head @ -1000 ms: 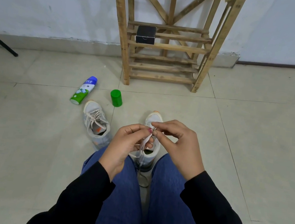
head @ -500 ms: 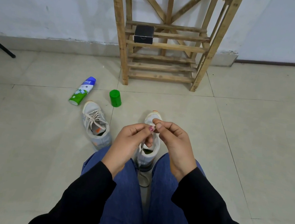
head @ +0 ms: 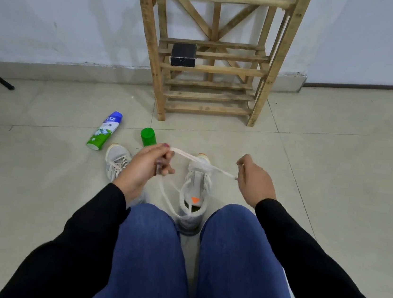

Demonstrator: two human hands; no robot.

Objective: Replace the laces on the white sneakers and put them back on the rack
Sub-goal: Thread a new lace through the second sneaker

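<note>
Head view: a flat, pale fabric lace [head: 182, 152] runs taut across the toe of a white mesh sneaker [head: 195, 193] with an orange tongue tab. This sneaker stands on the floor between the person's knees. A 2nd laced sneaker [head: 115, 163] lies to its left, near a green and blue spray can [head: 105, 130] on its side and a green cylindrical cap [head: 148, 137]. The floor [head: 334, 190] is glossy beige tile. At the far white wall stands a slatted rough wooden rack [head: 212, 51] holding 1 black box [head: 183, 55]. The left hand [head: 147, 165] grips 1 lace end with curled fingers. The right hand [head: 254, 180] pinches the other end, and the 2 hands are held apart.
</note>
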